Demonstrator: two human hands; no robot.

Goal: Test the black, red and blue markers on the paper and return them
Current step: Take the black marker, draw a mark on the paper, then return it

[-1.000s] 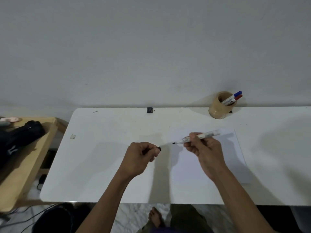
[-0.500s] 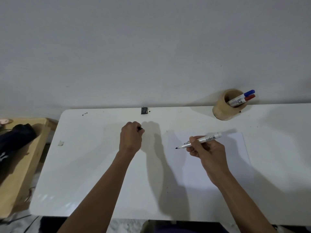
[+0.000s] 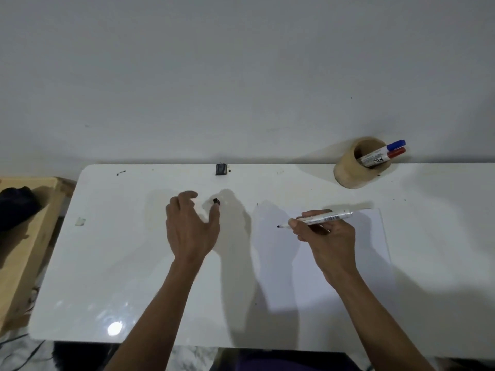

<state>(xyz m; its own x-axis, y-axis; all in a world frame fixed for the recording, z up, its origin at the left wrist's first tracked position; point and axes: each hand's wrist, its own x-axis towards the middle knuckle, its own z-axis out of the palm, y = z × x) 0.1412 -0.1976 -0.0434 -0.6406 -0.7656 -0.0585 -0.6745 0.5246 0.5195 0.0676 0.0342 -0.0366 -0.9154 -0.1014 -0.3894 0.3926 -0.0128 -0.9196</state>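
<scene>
My right hand (image 3: 328,239) grips the uncapped black marker (image 3: 325,217), tip pointing left just above the white paper (image 3: 369,236). The marker's black cap (image 3: 216,201) lies on the table by the thumb of my left hand (image 3: 191,226), whose fingers are spread and hold nothing. The blue marker (image 3: 396,144) and the red marker (image 3: 396,153) stand capped in the tan round holder (image 3: 348,175) at the back right.
The white table (image 3: 120,263) meets a grey wall at the back. A small black block (image 3: 221,169) sits at the table's far edge. A bit of tape (image 3: 79,221) lies at the left. A wooden bench with a dark bag (image 3: 16,207) stands further left.
My left hand carried the cap away from the marker to the left, set it on the table and opened. My right hand lowered the marker toward the paper.
</scene>
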